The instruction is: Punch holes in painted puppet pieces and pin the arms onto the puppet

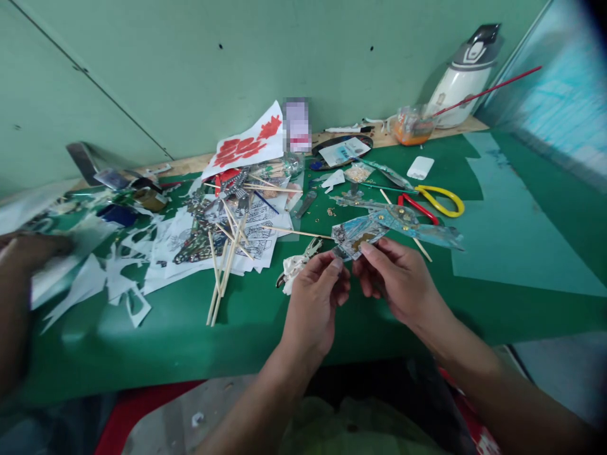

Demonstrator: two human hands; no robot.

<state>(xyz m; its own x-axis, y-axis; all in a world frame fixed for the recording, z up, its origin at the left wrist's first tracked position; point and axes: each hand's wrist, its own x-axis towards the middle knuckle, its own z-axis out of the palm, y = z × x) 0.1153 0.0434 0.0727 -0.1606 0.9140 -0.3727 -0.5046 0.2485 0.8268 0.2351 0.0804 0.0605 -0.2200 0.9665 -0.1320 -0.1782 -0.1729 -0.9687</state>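
A painted cut-out figure (360,232), flat and grey-blue with a gold patch, is held between my hands just above the green table. The fingers of my left hand (313,287) pinch its lower end. My right hand (401,275) grips its right edge, thumb on top. Longer bluish pieces dotted with gold spots (403,221) stretch behind and to the right; I cannot tell whether they are joined to it. Beside my left hand is a crumpled white wad with a metal tool (296,265), kind unclear. Scissors with yellow and red handles (446,197) rest beyond my right hand.
Thin wooden sticks (232,249) lie across printed sheets (164,259) and dark cut-outs. White paper scraps (130,278) are at left, near another person's blurred arm (16,278). A cup of orange liquid (411,129) and a white kettle-like vessel (458,91) stand at the back right.
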